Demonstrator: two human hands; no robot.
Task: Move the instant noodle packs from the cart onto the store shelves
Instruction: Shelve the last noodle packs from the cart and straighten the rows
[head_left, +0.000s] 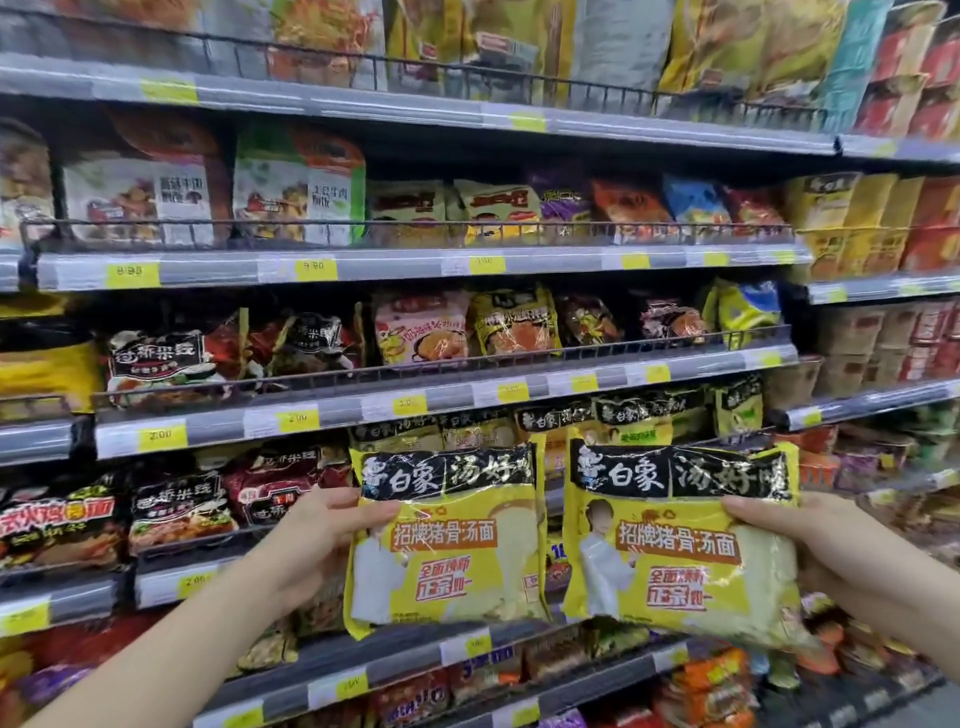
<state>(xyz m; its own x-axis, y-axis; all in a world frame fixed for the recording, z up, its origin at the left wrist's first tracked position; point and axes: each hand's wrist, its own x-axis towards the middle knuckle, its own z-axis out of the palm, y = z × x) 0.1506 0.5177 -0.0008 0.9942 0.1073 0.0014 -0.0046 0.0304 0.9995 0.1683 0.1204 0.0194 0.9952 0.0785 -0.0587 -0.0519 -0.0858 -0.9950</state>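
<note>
Left hand (317, 535) and right hand (810, 545), each grip pinching one yellow noodle pack (447, 535) (680, 540) by its outer edge, held upright before the matching shelf row (561, 421), apparently for placement.

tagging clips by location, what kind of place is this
Most likely a grocery store's instant noodle aisle: tiered shelves packed with noodle packs, yellow price tags along the shelf edges, and a yellow noodle pack in each hand.
</note>
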